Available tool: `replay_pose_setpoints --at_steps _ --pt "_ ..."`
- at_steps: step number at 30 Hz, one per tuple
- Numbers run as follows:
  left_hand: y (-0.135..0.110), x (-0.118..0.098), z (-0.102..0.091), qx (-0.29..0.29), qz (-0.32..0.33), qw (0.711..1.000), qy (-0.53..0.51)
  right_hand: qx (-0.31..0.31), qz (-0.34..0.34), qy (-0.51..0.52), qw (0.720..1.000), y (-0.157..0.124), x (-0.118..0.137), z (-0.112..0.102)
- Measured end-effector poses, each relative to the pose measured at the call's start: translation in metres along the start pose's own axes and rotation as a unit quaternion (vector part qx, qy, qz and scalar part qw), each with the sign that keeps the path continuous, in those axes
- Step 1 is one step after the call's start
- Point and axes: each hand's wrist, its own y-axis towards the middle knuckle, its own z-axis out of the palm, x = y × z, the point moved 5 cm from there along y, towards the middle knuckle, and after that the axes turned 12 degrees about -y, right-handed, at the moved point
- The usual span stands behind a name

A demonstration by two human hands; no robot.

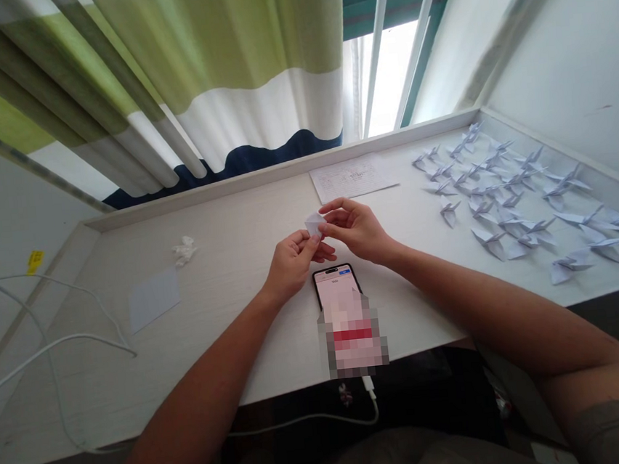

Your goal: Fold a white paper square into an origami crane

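Observation:
A small folded piece of white paper (314,222) is held up between both hands, above the middle of the desk. My left hand (293,261) pinches its lower part between thumb and fingers. On the other side, my right hand (354,229) grips the right edge with thumb and bent fingers. Just below the hands lies a phone (337,288) with its screen lit, partly blurred out, and a cable plugged into its lower end. The paper's exact fold shape is too small to make out.
Several folded paper cranes (509,202) cover the desk's right side. A printed sheet (356,176) lies at the back. To the left are a white paper sheet (154,298), a crumpled tissue (184,251) and a white cable (87,339). A curtain (247,41) hangs behind the raised back edge.

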Motion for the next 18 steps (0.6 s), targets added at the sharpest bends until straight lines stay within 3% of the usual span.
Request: replay_pose_setpoints --at_steps 18 --pt "0.0031 0.0052 -0.0022 -0.029 0.027 0.999 0.009 0.008 0.079 0.072 0.994 -0.0018 -0.0022 0.0003"
